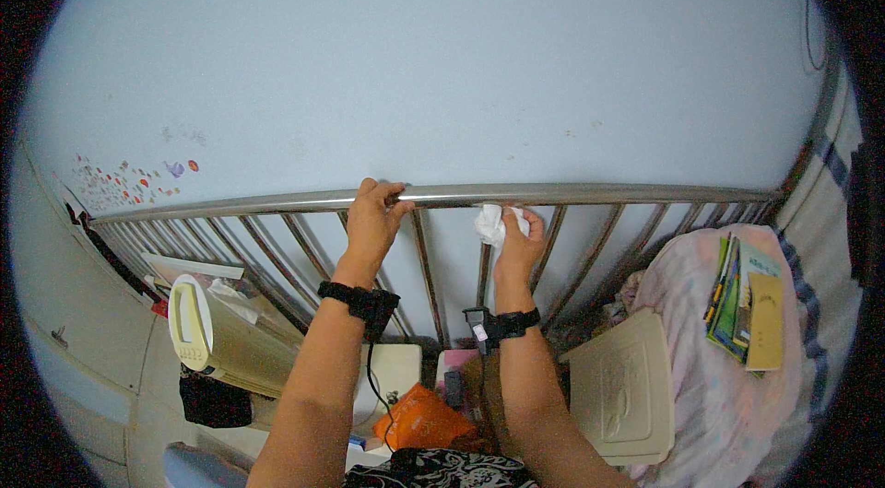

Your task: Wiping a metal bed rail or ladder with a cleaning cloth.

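Note:
A polished metal rail runs across the view against a pale wall, with thin metal bars below it. My left hand rests at the rail left of centre, its fingers bent around the tube. To the right, my right hand pinches a crumpled white cloth or tissue just under the rail, near the top of a bar. Both wrists wear black straps with small devices, and a black cable hangs from the left one.
A cream upright appliance stands at lower left. An orange bag lies below, between my forearms. At right are a beige plastic lid or panel and books on pink fabric. Small stickers dot the wall at left.

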Motion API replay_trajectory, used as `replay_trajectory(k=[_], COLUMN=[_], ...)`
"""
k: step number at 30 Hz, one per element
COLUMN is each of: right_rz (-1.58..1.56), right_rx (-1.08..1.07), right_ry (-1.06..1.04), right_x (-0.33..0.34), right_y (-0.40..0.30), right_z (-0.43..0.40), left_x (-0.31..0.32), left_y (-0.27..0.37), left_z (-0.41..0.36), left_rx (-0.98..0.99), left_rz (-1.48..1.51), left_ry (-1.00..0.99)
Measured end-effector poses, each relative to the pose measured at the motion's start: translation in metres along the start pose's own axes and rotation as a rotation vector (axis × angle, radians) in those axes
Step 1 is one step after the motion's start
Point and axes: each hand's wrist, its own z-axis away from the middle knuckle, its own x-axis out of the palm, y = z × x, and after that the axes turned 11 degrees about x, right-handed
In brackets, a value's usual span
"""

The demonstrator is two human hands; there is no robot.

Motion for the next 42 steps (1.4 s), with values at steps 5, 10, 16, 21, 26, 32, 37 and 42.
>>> replay_trajectory(k=[5, 10, 16, 21, 26, 32, 37, 42], right_rz=[0.309, 0.257, 0.336, 0.619, 0.553, 0.901, 0.842, 0.928], right_rx=[-0.212, -0.219, -0.243, -0.44, -0.568, -1.068, -1.053, -0.995], right_ry=[0.083, 0.063, 0.096, 0.037, 0.118, -0.161, -0.035, -0.169], right_x=[-0.001, -0.007, -0.01, -0.012, -0.014, 0.01, -0.005, -0.019], right_y=[0.004, 0.014, 0.003, -0.019, -0.055, -0.032, -0.044, 0.0], right_z=[-0.008, -0.012, -0.013, 0.009, -0.001, 0.005, -0.003, 0.0], left_x=[-0.004, -0.001, -0.001, -0.004, -0.003, 0.001, -0.004, 0.0], left_y=[0.003, 0.0, 0.001, 0.006, 0.006, 0.007, 0.01, 0.003], left_z=[-0.004, -0.002, -0.004, -0.004, -0.006, -0.005, -0.004, -0.002], left_rx=[0.002, -0.052, -0.043, -0.038, -0.035, -0.069, -0.062, -0.01], left_rz=[-0.059, -0.014, -0.02, -0.028, -0.045, -0.022, -0.074, -0.03], left_ry=[-0.028, -0.048, -0.061, -0.064, -0.069, -0.064, -0.085, -0.053])
